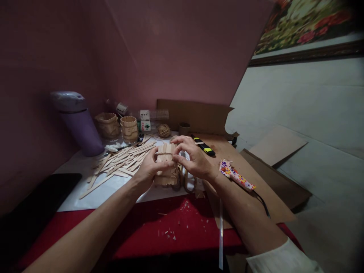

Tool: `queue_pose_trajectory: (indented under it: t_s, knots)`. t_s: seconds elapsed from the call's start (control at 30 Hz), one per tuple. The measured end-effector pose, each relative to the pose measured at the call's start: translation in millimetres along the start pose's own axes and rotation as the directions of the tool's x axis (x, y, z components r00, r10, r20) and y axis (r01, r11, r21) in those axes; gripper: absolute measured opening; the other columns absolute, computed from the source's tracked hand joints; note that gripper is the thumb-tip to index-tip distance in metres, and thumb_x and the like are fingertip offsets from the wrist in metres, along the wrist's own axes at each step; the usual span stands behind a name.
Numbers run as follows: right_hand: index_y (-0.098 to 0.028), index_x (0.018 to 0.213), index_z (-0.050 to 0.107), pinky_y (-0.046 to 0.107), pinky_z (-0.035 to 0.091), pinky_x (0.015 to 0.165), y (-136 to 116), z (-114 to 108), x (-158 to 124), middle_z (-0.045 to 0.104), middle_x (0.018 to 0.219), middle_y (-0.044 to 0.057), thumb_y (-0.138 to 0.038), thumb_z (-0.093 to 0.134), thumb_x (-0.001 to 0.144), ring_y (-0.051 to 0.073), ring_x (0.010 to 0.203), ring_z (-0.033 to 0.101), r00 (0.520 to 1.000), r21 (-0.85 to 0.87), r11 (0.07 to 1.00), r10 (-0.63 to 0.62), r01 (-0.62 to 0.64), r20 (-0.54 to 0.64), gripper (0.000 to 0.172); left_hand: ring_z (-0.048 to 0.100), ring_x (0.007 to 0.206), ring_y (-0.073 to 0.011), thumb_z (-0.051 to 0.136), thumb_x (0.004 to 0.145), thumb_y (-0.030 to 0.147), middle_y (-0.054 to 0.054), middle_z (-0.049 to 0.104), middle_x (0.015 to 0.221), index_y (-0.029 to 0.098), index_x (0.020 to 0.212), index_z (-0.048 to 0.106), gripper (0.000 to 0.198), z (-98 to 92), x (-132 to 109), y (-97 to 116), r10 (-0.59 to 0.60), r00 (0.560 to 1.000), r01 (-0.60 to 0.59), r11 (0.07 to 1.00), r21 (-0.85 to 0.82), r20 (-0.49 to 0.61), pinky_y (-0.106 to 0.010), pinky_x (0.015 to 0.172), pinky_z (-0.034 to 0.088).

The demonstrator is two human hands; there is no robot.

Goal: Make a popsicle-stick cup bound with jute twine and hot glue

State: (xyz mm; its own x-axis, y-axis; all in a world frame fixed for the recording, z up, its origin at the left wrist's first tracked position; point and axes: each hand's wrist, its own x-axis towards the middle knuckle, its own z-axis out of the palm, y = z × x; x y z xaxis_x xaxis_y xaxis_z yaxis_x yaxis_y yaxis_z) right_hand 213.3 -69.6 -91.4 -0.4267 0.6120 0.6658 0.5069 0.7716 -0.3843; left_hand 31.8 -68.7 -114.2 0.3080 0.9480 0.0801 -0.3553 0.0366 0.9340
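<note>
My left hand (146,168) is wrapped round a small cup made of wooden craft sticks (165,179), tilted on its side above the table. A thin band of twine (165,153) runs across the cup near its upper end. At the cup's right edge, the fingers of my right hand (195,157) are curled in a pinch close to that band; what lies between the fingertips is hidden. Below my right hand lies a pair of scissors (190,182), partly covered. Loose craft sticks (122,163) are heaped left of the cup on white paper (74,199).
Behind stand two finished-looking stick cups (129,129), a twine ball (164,131), plastic bottles (159,113) and a purple tumbler (82,131). To the right, a utility knife (206,147) and flower-patterned glue gun (236,176) with cord rest on cardboard (264,201). Scraps litter the red cloth (136,231).
</note>
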Motion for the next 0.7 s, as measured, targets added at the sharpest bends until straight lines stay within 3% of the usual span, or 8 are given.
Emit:
queue_pose_trajectory:
  t_s: [0.23,0.4,0.47,0.57,0.63,0.7]
  knots:
    - [-0.023,0.074,0.057,0.051,0.040,0.104,0,4,1,0.066,0.114,0.009,-0.023,0.067,0.084,0.027,0.115,0.055,0.996,0.017,0.998,0.062,-0.061,-0.065,0.013,0.066,0.088,-0.0224,0.091,0.052,0.031,-0.006,0.069,0.099,0.017,0.108,0.062,0.064,1.0,-2,-2,0.058,0.998,-0.058,0.998,0.003,-0.009,-0.031,0.075,0.052]
    - [-0.023,0.072,0.057,0.050,0.039,0.104,0,9,1,0.067,0.108,0.007,-0.023,0.068,0.080,0.026,0.114,0.057,0.984,0.164,0.977,0.151,-0.134,-0.093,0.014,0.066,0.088,-0.0221,0.091,0.054,0.031,-0.005,0.069,0.100,0.018,0.111,0.061,0.066,1.3,-2,-4,0.047,0.998,-0.046,0.999,0.004,-0.048,-0.031,0.075,0.052]
    - [-0.023,0.073,0.057,0.047,0.041,0.104,2,12,1,0.066,0.103,0.006,-0.026,0.070,0.079,0.025,0.114,0.058,0.973,0.309,0.934,0.215,-0.180,-0.084,0.015,0.065,0.085,-0.0215,0.091,0.051,0.031,-0.005,0.069,0.098,0.017,0.110,0.060,0.068,2.2,-2,-3,0.036,0.997,-0.036,0.999,0.001,-0.063,-0.030,0.072,0.052]
    - [-0.022,0.077,0.057,0.042,0.045,0.098,6,18,0,0.065,0.103,0.005,-0.034,0.071,0.079,0.022,0.108,0.060,0.942,0.543,0.795,0.334,-0.270,-0.020,0.018,0.064,0.080,-0.0198,0.089,0.050,0.031,-0.003,0.068,0.094,0.017,0.109,0.059,0.067,3.8,-4,-1,0.019,0.996,-0.018,1.000,0.003,-0.082,-0.029,0.067,0.051]
    - [-0.022,0.081,0.059,0.040,0.046,0.096,7,20,-1,0.065,0.107,0.005,-0.036,0.069,0.081,0.021,0.104,0.062,0.927,0.614,0.728,0.374,-0.305,0.017,0.018,0.064,0.078,-0.0192,0.087,0.051,0.031,-0.003,0.068,0.093,0.017,0.109,0.059,0.065,4.7,-5,1,-0.001,0.995,0.001,1.000,0.006,-0.096,-0.029,0.066,0.052]
    - [-0.023,0.083,0.062,0.041,0.045,0.098,7,20,-2,0.065,0.110,0.005,-0.035,0.068,0.082,0.022,0.108,0.061,0.933,0.597,0.749,0.360,-0.287,-0.002,0.014,0.063,0.078,-0.0189,0.084,0.053,0.030,-0.003,0.068,0.094,0.017,0.110,0.059,0.064,5.4,-5,3,-0.022,0.994,0.023,1.000,0.008,-0.108,-0.029,0.066,0.052]
